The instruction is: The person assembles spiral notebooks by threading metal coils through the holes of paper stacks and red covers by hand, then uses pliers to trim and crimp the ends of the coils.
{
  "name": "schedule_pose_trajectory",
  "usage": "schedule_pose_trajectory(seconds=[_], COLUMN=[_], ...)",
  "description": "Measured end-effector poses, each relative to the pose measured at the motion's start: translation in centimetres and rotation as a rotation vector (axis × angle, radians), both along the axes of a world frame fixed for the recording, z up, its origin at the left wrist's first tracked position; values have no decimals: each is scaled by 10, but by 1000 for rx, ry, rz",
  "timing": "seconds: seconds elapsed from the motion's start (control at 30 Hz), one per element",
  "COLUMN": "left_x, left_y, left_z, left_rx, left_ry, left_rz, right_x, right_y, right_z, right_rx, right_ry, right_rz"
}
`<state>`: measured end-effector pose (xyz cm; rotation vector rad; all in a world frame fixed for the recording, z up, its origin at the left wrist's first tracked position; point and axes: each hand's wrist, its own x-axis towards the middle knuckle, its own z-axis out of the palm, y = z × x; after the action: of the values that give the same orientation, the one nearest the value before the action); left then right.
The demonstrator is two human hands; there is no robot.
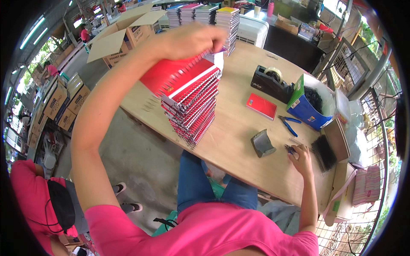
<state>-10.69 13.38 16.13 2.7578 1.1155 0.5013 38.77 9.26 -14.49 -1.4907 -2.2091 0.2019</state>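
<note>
My left hand (192, 42) reaches over a tall stack of red spiral notebooks (194, 111) at the table's left edge. Its fingers are curled on a red spiral notebook (164, 77) at the top, smeared by motion; the exact grip is partly hidden. My right hand (302, 161) is low at the table's right, closed on a small blue-handled pair of pliers (290, 149). A loose wire coil (295, 141) lies beside it. Nearby are a grey curved piece (263, 143), blue-handled cutters (288, 126) and a single red notebook (261, 106).
On the wooden table (232, 89) stand a black tape dispenser (270, 83), a blue-green box of black coils (309, 102) and a bundle of black coils (324, 152). Notebook stacks (226, 27) and an open carton (139, 34) are behind. Another person (40, 198) is at lower left.
</note>
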Motion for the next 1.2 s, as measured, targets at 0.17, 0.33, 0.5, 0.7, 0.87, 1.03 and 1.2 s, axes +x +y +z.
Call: schedule_pose_trajectory(seconds=[0.17, 0.33, 0.5, 0.7, 0.87, 1.03, 1.2], left_x=[-7, 2, 66, 142, 187, 186, 151], left_y=[34, 10, -92, 66, 151, 179, 163], left_z=[-56, -61, -35, -282, -313, -317, -326], left_rx=[90, 228, 455, -48, -372, -450, -227], left_ry=[97, -21, -519, -869, -408, -294, -815], left_rz=[-66, 120, 3, 528, 1014, 1052, 792], right_x=[-10, -24, -85, -100, 44, 82, 86], right_y=[-8, -13, -43, -4, 2, -9, -2], right_z=[-12, -6, 28, 26, -12, -38, -30], right_rx=[85, 177, 78, 251, 192, 315, 389], right_ry=[41, -110, -60, 0, -228, -298, -344], right_rz=[-49, -65, 181, 137, -662, -678, -557])
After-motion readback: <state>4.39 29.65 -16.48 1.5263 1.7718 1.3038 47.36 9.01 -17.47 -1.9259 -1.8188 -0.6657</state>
